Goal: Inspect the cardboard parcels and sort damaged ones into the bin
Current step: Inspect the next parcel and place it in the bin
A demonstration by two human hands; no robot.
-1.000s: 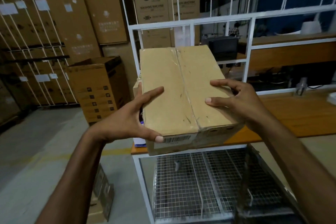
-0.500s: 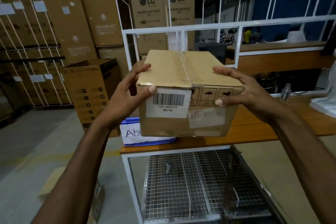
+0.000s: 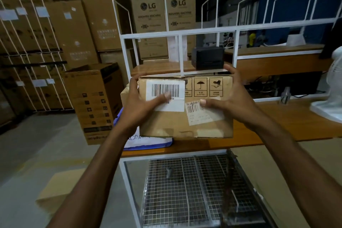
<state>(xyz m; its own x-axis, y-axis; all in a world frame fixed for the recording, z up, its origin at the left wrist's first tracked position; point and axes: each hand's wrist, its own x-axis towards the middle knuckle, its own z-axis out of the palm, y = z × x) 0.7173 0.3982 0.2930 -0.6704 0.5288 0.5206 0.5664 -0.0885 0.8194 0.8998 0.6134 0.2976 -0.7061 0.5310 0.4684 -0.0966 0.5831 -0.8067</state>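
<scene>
Head view: creased, rectangular cardboard parcel [image 3: 185, 122] between left hand [image 3: 142, 105] and right hand [image 3: 229, 102].

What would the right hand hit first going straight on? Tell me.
The right hand grips the parcel; beyond it, the fingers aim toward the black printer, probably first, though depth is unclear.

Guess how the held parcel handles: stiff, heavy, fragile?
Probably stiff: the cardboard parcel shows flat faces between the left hand and right hand. Likely light: gripped only at its ends. Possibly fragile: handling pictograms are printed on it.
</scene>
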